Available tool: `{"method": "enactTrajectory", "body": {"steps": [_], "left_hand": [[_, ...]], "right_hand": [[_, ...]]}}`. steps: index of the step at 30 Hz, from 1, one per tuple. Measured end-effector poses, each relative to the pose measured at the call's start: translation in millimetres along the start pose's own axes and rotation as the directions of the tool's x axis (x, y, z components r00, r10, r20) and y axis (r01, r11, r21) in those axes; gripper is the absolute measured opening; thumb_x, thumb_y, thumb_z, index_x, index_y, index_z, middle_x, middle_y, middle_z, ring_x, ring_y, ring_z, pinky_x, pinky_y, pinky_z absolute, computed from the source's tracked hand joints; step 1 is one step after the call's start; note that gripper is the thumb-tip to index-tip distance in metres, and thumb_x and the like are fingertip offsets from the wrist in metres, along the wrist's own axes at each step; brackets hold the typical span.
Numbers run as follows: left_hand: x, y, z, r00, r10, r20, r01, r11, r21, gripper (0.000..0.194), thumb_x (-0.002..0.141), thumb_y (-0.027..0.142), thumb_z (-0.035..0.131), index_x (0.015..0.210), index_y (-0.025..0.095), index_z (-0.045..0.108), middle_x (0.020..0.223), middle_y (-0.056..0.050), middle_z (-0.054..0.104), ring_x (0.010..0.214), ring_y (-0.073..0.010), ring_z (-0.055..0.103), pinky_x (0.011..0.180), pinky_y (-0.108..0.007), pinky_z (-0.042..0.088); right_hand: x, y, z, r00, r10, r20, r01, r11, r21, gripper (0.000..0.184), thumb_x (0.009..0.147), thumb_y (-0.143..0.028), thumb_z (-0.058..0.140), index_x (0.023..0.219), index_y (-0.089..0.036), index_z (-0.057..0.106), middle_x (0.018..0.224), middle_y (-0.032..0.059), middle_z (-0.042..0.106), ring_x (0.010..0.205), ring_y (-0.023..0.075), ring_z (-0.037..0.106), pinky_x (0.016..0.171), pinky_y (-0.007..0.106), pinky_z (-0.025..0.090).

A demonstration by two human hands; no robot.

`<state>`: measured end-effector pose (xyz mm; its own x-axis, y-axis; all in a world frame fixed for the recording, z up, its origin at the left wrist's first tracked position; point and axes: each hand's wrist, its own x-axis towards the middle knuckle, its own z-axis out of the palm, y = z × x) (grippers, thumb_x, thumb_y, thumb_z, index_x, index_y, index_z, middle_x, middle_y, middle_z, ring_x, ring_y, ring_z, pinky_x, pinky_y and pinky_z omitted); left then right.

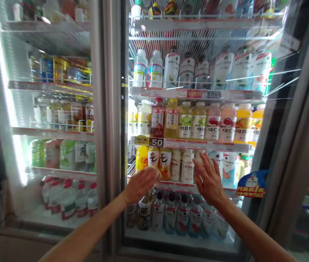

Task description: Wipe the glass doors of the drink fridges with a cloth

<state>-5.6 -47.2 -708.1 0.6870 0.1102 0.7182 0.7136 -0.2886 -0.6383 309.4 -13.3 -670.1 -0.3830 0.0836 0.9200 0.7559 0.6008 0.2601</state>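
Both hands reach toward the right section of a drinks fridge. My left hand (142,185), slightly blurred, is in front of the yellow-and-orange bottles (165,162) with white labels, its fingers stretched out and nothing seen in it. To the right, my right hand (210,179) is raised with its fingers apart, holding nothing. It partly hides the shelf beside the cream-coloured bottles (187,166). Whether either hand touches glass or a bottle, I cannot tell. Below the hands stand clear bottles with dark caps (183,214).
Above the hands is a shelf of coloured drinks (185,120) with a 5.0 price tag (156,142). A metal frame (110,109) divides this section from the left one, where red-capped bottles (68,196) stand low. A blue sticker (252,183) is at the right.
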Motion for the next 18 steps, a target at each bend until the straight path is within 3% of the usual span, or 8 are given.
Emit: {"method": "enactTrajectory", "body": {"steps": [3, 5, 8, 10, 12, 14, 16, 18], "left_hand": [[-4.4, 10.7, 3.7, 0.991, 0.126, 0.05, -0.124, 0.991, -0.044, 0.049, 0.086, 0.019, 0.043, 0.133, 0.019, 0.035, 0.138, -0.006, 0.043, 0.132, -0.0157, 0.031, 0.108, -0.032, 0.031], [7.0, -1.9, 2.0, 0.999, -0.026, -0.036, 0.027, 0.999, 0.025, 0.054, 0.086, 0.02, 0.044, 0.137, 0.016, 0.027, 0.139, -0.011, 0.039, 0.134, -0.019, 0.027, 0.108, -0.036, 0.032], [27.2, -9.0, 6.1, 0.958, -0.231, -0.168, 0.244, 0.968, 0.062, 0.059, 0.085, 0.018, 0.044, 0.139, 0.011, 0.023, 0.141, -0.018, 0.033, 0.136, -0.0265, 0.018, 0.107, -0.046, 0.032], [34.2, 8.5, 15.7, 0.995, -0.056, -0.077, 0.058, 0.998, 0.02, 0.054, 0.085, 0.018, 0.045, 0.136, 0.011, 0.03, 0.141, -0.016, 0.034, 0.136, -0.025, 0.02, 0.108, -0.043, 0.03], [40.5, 32.0, 26.7, 0.972, 0.232, 0.032, -0.23, 0.972, -0.057, 0.046, 0.087, 0.021, 0.043, 0.132, 0.014, 0.038, 0.142, -0.01, 0.035, 0.135, -0.0192, 0.025, 0.109, -0.035, 0.03], [54.1, 44.2, 34.3, 0.952, 0.303, 0.053, -0.299, 0.952, -0.071, 0.041, 0.088, 0.023, 0.04, 0.129, 0.016, 0.041, 0.143, -0.006, 0.035, 0.135, -0.0168, 0.025, 0.109, -0.032, 0.029], [76.9, 40.8, 37.4, 0.993, 0.115, -0.013, -0.116, 0.993, -0.014, 0.044, 0.088, 0.021, 0.038, 0.131, 0.015, 0.039, 0.142, -0.007, 0.036, 0.136, -0.0204, 0.022, 0.109, -0.037, 0.028], [101.1, 34.1, 39.2, 0.989, -0.11, -0.1, 0.113, 0.993, 0.023, 0.049, 0.086, 0.019, 0.038, 0.135, 0.012, 0.033, 0.141, -0.011, 0.037, 0.137, -0.025, 0.017, 0.109, -0.043, 0.028]], "right_hand": [[1.9, 1.2, -1.6, 1.0, -0.023, 0.003, 0.023, 1.0, -0.009, 0.065, 0.084, -0.018, 0.044, 0.142, -0.029, 0.017, 0.15, 0.0055, 0.018, 0.136, 0.0244, 0.022, 0.109, 0.049, 0.021], [4.1, 8.6, -6.3, 0.999, 0.016, -0.034, -0.018, 0.999, -0.03, 0.064, 0.084, -0.018, 0.044, 0.142, -0.03, 0.017, 0.15, 0.0043, 0.018, 0.136, 0.0241, 0.023, 0.109, 0.048, 0.02], [1.1, 21.2, -13.2, 0.996, 0.06, -0.068, -0.065, 0.996, -0.062, 0.064, 0.084, -0.019, 0.044, 0.141, -0.031, 0.018, 0.15, 0.0036, 0.016, 0.136, 0.0247, 0.022, 0.11, 0.049, 0.019], [-7.3, 25.5, -15.0, 0.998, 0.044, -0.037, -0.047, 0.995, -0.087, 0.065, 0.084, -0.019, 0.045, 0.142, -0.03, 0.017, 0.15, 0.0041, 0.017, 0.136, 0.0249, 0.022, 0.109, 0.049, 0.019], [-18.7, 27.2, -15.0, 1.0, 0.014, 0.012, -0.012, 0.994, -0.112, 0.067, 0.084, -0.019, 0.046, 0.142, -0.029, 0.014, 0.15, 0.0048, 0.019, 0.136, 0.0247, 0.022, 0.109, 0.049, 0.02], [-29.0, 30.0, -15.2, 0.999, 0.012, 0.04, -0.006, 0.991, -0.133, 0.068, 0.084, -0.019, 0.046, 0.143, -0.028, 0.014, 0.149, 0.0052, 0.02, 0.136, 0.0245, 0.022, 0.109, 0.049, 0.02], [-36.1, 36.5, -17.7, 0.999, 0.048, 0.024, -0.044, 0.988, -0.15, 0.067, 0.085, -0.02, 0.045, 0.142, -0.029, 0.014, 0.149, 0.005, 0.02, 0.136, 0.0244, 0.022, 0.109, 0.049, 0.02], [-41.0, 46.0, -22.6, 0.996, 0.094, -0.006, -0.094, 0.982, -0.164, 0.065, 0.085, -0.021, 0.045, 0.142, -0.029, 0.015, 0.15, 0.0047, 0.02, 0.136, 0.0244, 0.022, 0.109, 0.049, 0.02]]}}
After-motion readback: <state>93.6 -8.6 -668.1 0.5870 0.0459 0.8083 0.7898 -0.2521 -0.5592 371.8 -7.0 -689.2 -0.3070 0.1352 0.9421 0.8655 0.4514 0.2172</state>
